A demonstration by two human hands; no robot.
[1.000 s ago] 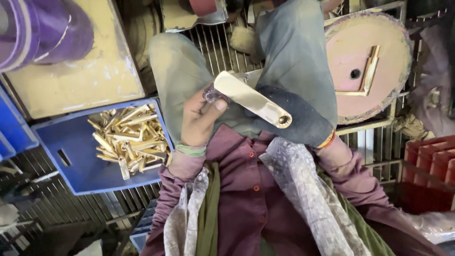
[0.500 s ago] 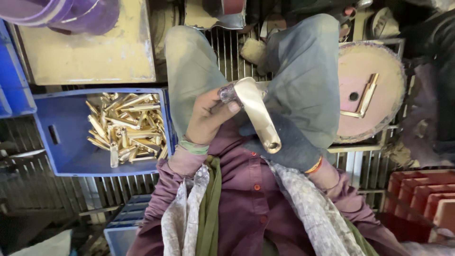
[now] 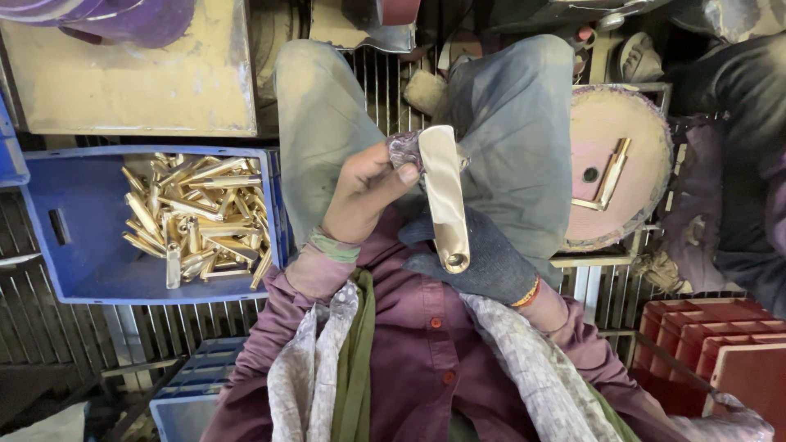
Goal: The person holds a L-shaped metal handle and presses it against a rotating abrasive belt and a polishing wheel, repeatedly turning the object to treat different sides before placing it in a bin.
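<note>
The brass handle (image 3: 444, 200), flat, polished and rounded at both ends with a hole at its near end, sits above the person's lap. The left hand (image 3: 364, 196) pinches its far end with a scrap of cloth (image 3: 404, 150). The right hand (image 3: 479, 254), in a dark knit glove, grips beneath it. A blue crate (image 3: 74, 245) of brass pieces (image 3: 192, 217) stands left.

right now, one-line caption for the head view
Left hand and gloved right hand hold a brass handle beside a blue crate.
</note>
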